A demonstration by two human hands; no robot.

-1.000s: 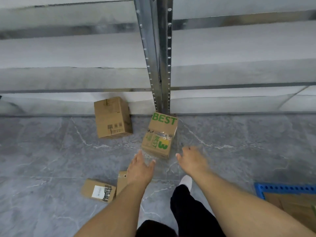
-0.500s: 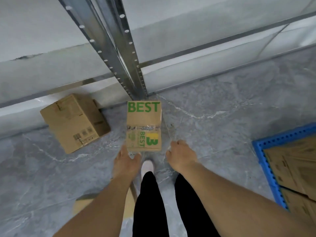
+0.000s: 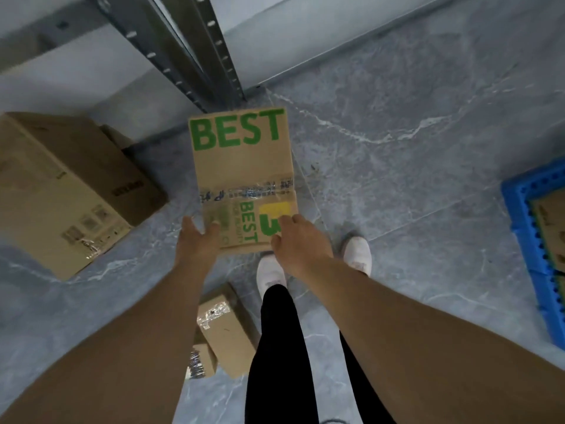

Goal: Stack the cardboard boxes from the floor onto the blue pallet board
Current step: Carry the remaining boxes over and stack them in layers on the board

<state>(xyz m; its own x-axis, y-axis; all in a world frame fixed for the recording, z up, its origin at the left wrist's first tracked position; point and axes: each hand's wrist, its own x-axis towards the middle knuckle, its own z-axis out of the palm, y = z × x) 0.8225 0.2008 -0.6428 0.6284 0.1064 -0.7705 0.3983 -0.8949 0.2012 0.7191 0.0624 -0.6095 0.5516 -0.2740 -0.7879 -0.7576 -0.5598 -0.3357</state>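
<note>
Gripped at its near end by left hand and right hand, BEST box running lengthwise away, blue pallet board off right.

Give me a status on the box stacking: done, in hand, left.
Done: cardboard already lies on the blue pallet at the right edge. In hand: the left hand and right hand grip the near end of the BEST box. Left: the big box by the rack and two small boxes remain on the floor.
</note>
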